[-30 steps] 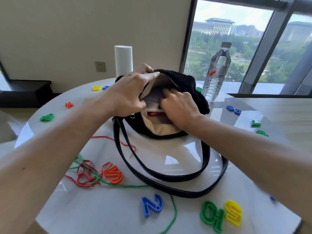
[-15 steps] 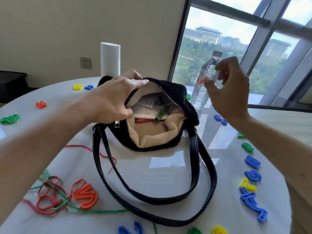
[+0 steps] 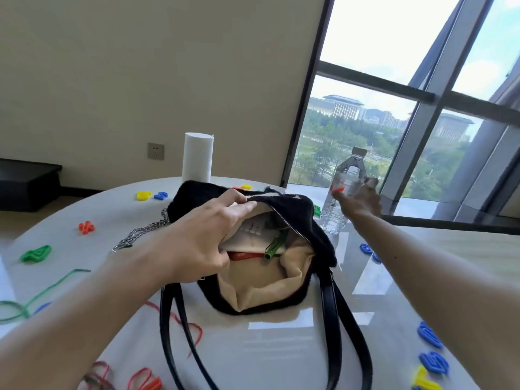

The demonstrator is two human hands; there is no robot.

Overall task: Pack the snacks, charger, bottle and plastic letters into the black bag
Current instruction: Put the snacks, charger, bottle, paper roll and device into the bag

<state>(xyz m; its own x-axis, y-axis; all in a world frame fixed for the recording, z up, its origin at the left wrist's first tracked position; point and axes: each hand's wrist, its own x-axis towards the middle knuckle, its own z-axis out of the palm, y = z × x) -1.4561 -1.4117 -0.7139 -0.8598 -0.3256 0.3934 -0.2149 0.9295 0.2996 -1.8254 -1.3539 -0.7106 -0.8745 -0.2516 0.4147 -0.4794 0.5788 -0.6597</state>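
The black bag lies open in the middle of the round white table. My left hand grips its near-left rim and holds the mouth wide. Inside, against the beige lining, I see a white packet, a green piece and a red packet. The clear water bottle stands upright behind the bag to the right. My right hand is stretched out and wrapped around its middle. Plastic letters are scattered around: yellow, red, green, blue.
A white roll stands at the table's far edge behind the bag. The bag's black straps loop toward me, and a metal chain trails left. Green string and red string lie at the near left. A window is beyond the bottle.
My right hand came out of the bag, rose, and reached right to close around the bottle. My left hand kept holding the bag's rim. My view tilted up.
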